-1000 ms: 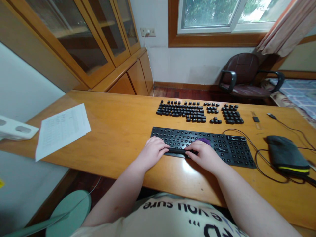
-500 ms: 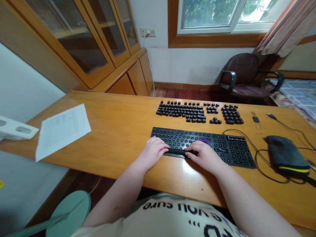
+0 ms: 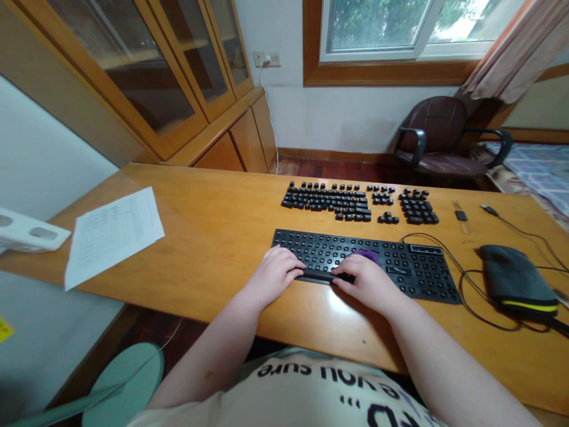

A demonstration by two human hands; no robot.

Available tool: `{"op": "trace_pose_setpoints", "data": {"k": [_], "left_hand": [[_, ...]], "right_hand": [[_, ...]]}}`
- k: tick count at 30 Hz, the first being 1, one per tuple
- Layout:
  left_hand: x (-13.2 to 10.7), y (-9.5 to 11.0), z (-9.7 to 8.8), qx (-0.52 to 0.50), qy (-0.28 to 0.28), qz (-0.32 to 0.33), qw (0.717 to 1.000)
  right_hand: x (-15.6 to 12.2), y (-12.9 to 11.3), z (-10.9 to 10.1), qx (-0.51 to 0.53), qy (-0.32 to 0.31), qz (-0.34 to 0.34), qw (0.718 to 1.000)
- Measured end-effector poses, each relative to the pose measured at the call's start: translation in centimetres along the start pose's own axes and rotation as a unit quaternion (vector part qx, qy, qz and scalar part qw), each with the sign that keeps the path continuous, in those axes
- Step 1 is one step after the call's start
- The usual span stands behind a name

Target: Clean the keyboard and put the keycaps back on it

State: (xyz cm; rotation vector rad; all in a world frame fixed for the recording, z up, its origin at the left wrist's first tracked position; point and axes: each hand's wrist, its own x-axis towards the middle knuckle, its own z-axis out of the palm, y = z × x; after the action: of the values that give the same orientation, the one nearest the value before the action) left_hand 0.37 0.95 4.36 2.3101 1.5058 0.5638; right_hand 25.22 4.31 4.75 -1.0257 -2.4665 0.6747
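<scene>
A black keyboard [image 3: 427, 276] lies on the wooden desk before me, most of its keycaps off and the switches bare. At its front edge is a long narrow black bar [image 3: 317, 274] that looks like the space bar. My left hand [image 3: 278, 270] pinches the bar's left end, fingers bent over the keyboard's front left corner. The fingers and thumb of my right hand [image 3: 362, 276] close on the right end. Just behind that hand a bit of purple material [image 3: 365, 255] shows; the rest of it is hidden.
Loose black keycaps [image 3: 329, 198] stand in rows behind the keyboard. A dark pouch [image 3: 515, 279] with a yellow stripe and a looping cable [image 3: 464, 290] lie at right. Papers [image 3: 115, 234] and a white plastic piece [image 3: 33, 234] are at left. A small black object [image 3: 460, 215] sits far right.
Almost nothing differs. The right hand's fingers have shifted very slightly on the bar; keyboard and left hand stay in place.
</scene>
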Motion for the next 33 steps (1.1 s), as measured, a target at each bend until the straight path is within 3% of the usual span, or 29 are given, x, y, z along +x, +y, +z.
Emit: {"op": "trace_pose_setpoints", "data": {"k": [19, 33], "left_hand": [[-0.26, -0.06, 0.08, 0.0, -0.015, 0.0, 1.0], [-0.27, 0.24, 0.13, 0.015, 0.008, -0.014, 1.0]], "right_hand": [[0.06, -0.39, 0.04, -0.017, -0.022, 0.017, 0.999], [-0.03, -0.25, 0.26, -0.014, -0.011, 0.001, 1.0]]}}
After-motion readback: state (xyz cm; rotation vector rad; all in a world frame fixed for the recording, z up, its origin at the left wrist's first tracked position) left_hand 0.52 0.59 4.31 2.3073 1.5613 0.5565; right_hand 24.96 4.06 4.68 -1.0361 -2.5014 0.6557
